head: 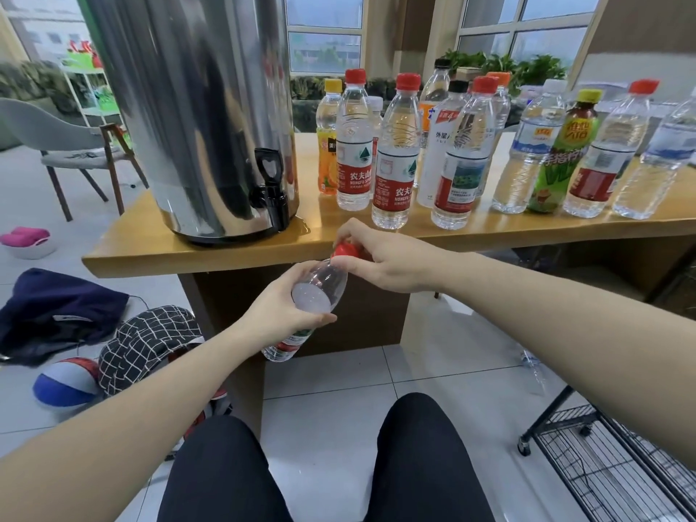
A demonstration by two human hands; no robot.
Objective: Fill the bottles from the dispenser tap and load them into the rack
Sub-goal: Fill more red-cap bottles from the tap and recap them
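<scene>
My left hand grips a clear plastic bottle around its middle, tilted with the neck pointing up and away, just below the table's front edge. My right hand pinches the bottle's red cap at the neck. The steel dispenser stands on the left end of the wooden table, its black tap facing me and hanging near the edge. Several capped bottles stand in a cluster on the table to the right of the dispenser.
A black wire rack on casters sits on the floor at lower right. Clothes, a checked bag and a ball lie on the floor at left. A grey chair stands behind the table. My knees fill the bottom.
</scene>
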